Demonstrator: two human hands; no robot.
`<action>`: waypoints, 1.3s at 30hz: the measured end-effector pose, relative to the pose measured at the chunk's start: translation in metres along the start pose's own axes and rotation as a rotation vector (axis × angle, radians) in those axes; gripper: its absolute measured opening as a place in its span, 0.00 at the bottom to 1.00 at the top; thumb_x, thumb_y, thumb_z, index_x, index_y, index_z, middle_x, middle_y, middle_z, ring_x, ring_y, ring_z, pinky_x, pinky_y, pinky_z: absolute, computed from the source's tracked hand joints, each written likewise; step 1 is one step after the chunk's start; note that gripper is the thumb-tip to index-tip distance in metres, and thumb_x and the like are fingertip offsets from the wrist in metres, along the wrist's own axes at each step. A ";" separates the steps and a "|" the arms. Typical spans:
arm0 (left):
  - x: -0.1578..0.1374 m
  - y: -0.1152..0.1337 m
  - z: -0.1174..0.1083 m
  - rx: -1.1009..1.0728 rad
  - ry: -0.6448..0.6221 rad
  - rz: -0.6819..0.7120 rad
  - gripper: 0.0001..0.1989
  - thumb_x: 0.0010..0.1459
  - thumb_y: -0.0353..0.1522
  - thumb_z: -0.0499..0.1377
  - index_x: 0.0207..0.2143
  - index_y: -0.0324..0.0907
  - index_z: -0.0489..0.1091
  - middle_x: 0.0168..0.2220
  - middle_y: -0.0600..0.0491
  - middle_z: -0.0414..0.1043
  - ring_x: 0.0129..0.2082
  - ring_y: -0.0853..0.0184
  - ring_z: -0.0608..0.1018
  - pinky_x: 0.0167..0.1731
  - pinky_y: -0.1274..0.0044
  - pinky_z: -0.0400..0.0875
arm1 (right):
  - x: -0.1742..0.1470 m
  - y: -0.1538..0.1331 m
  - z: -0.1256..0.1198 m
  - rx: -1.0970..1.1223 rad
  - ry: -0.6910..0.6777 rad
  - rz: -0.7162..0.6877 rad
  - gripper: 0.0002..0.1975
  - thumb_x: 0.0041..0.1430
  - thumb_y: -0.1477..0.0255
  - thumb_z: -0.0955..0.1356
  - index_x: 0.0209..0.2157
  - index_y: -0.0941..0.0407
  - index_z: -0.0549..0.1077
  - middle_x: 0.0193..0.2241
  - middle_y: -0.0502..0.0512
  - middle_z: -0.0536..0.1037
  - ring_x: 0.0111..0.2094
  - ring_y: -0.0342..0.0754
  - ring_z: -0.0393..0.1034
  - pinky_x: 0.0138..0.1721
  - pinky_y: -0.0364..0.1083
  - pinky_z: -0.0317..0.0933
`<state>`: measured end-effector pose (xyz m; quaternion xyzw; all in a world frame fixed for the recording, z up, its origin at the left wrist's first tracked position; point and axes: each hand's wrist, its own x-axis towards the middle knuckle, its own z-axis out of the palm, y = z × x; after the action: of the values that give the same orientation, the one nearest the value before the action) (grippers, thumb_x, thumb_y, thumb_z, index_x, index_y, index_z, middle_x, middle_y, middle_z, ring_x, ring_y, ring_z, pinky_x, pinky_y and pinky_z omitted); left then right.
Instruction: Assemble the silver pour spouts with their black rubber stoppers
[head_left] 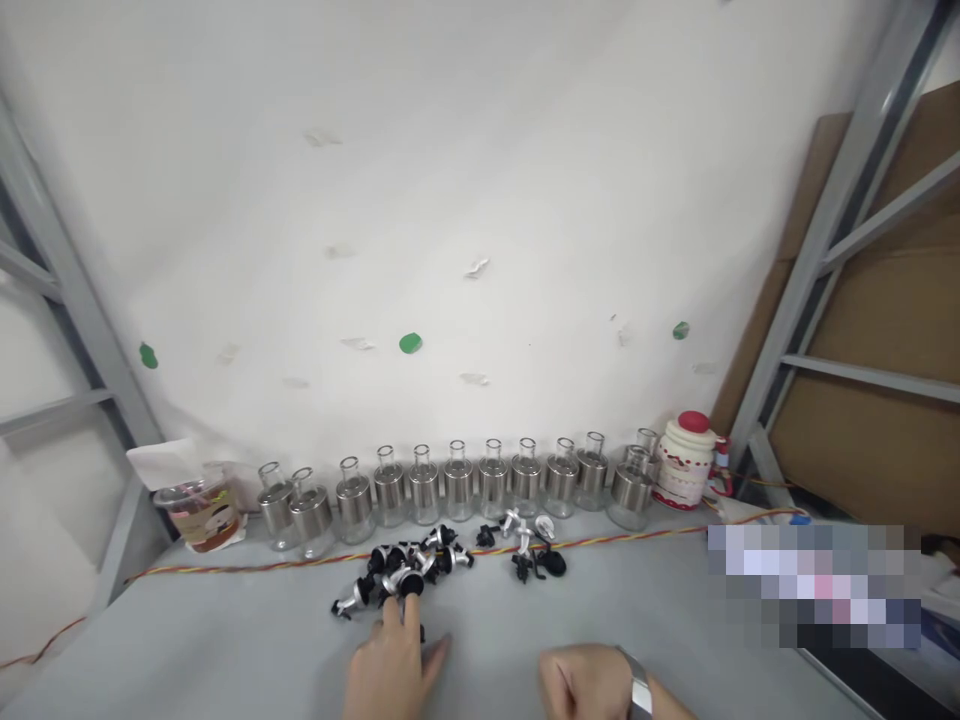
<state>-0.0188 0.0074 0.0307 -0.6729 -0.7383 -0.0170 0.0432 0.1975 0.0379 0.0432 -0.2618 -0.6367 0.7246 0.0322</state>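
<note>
Right hand (589,682) curls, its grip's contents impossible to tell, while the left hand (388,660), grip spread and seemingly empty, touches silver-and-black pourers (426,565) heaped on the tabletop (247,630) before steel-sleeved glass bottles (458,483), presumably for easy reach.

On the table (487,612), bottles (457,485) are being flanked by a cup (202,517) at left, a jar (684,466) at right; pourers (394,580) in front are being backed by them
</note>
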 end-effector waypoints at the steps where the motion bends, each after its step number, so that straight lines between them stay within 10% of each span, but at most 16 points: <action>1: -0.001 0.001 0.000 -0.012 -0.015 0.011 0.16 0.55 0.34 0.47 0.44 0.39 0.64 0.40 0.42 0.67 0.31 0.58 0.76 0.25 0.72 0.68 | 0.005 0.000 0.003 -0.006 0.090 -0.027 0.23 0.38 0.56 0.69 0.06 0.57 0.61 0.03 0.43 0.57 0.04 0.34 0.45 0.07 0.36 0.37; 6: 0.001 -0.002 0.000 -0.368 0.025 0.067 0.13 0.56 0.34 0.45 0.39 0.40 0.65 0.38 0.45 0.70 0.34 0.58 0.75 0.30 0.71 0.68 | 0.026 0.006 0.012 -0.245 1.010 -0.453 0.23 0.54 0.60 0.61 0.11 0.56 0.61 0.12 0.48 0.63 0.17 0.40 0.59 0.20 0.39 0.55; 8: 0.002 -0.001 0.002 -0.738 0.064 0.090 0.15 0.56 0.39 0.45 0.39 0.41 0.63 0.35 0.48 0.71 0.31 0.63 0.75 0.31 0.73 0.68 | 0.028 0.008 0.011 -0.271 1.128 -0.523 0.22 0.56 0.60 0.59 0.13 0.57 0.62 0.13 0.48 0.63 0.19 0.41 0.61 0.23 0.39 0.57; 12: -0.002 0.007 0.010 -1.313 0.031 0.085 0.20 0.54 0.46 0.44 0.41 0.42 0.59 0.33 0.50 0.70 0.26 0.67 0.73 0.24 0.77 0.67 | 0.037 0.010 0.013 -0.066 0.884 -0.332 0.22 0.55 0.53 0.56 0.24 0.57 0.65 0.15 0.46 0.65 0.13 0.39 0.59 0.14 0.38 0.54; 16: -0.006 0.012 0.021 -1.260 -0.053 0.323 0.22 0.50 0.40 0.54 0.46 0.42 0.56 0.37 0.48 0.69 0.33 0.65 0.72 0.30 0.76 0.68 | 0.049 0.015 0.024 0.093 0.630 -0.168 0.26 0.53 0.49 0.53 0.29 0.57 0.64 0.14 0.45 0.66 0.11 0.39 0.59 0.10 0.37 0.51; 28: -0.010 0.011 0.027 -0.969 -0.121 0.341 0.26 0.45 0.24 0.51 0.50 0.39 0.59 0.42 0.47 0.65 0.42 0.65 0.70 0.45 0.77 0.64 | 0.045 0.021 0.025 -0.244 0.670 -0.228 0.19 0.57 0.56 0.56 0.23 0.55 0.60 0.13 0.44 0.63 0.14 0.39 0.58 0.15 0.36 0.52; 39: -0.005 0.010 0.052 -1.191 0.001 0.286 0.24 0.42 0.22 0.51 0.45 0.38 0.59 0.45 0.45 0.65 0.47 0.61 0.66 0.48 0.71 0.59 | 0.040 0.014 0.027 -0.351 0.723 -0.241 0.20 0.59 0.59 0.53 0.23 0.56 0.62 0.14 0.45 0.63 0.15 0.39 0.59 0.18 0.37 0.52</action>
<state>-0.0109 0.0082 -0.0222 -0.6738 -0.5043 -0.4212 -0.3380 0.1559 0.0255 0.0185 -0.4245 -0.7244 0.4574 0.2932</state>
